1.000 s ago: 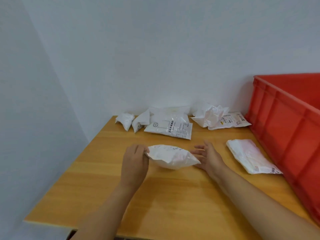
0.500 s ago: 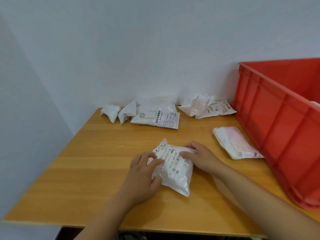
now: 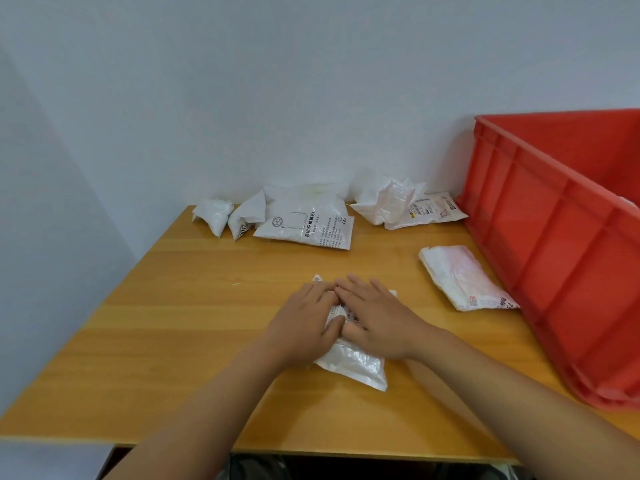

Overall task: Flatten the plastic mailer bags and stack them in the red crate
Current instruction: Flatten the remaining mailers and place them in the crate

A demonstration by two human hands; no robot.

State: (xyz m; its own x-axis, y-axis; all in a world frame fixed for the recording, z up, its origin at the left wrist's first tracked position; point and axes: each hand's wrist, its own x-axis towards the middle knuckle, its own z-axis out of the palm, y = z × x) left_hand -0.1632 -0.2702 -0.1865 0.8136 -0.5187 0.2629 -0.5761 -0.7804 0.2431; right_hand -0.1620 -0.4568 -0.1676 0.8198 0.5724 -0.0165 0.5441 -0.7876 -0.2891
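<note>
You were pressing one white mailer bag flat against the wooden worktop, near the front edge and a little right of the middle. Your left hand and right hand lay side by side on top of it, palms down. The grip of each hand was spread: fingers straight and pushing on the plastic, not curled round it. Only the bag's near end and two far corners showed past your hands; the near end looked fairly flat, though wrinkled.

By my reading, you were early in the job. This bag was being flattened and had not reached the crate. A pink-tinted bag lay fairly flat just beside the crate wall, apart from your hands. Along the back wall sat more bags waiting: a small crumpled bag at far left, a folded bag touching it, a large printed bag, a puffed, crumpled bag, and a labelled bag partly under that one.

The red crate stood at the right on the worktop, its side wall facing you. Most of its inside was hidden. A small pale patch showed just over the near rim, but I could not tell whether that was a bag.
</note>
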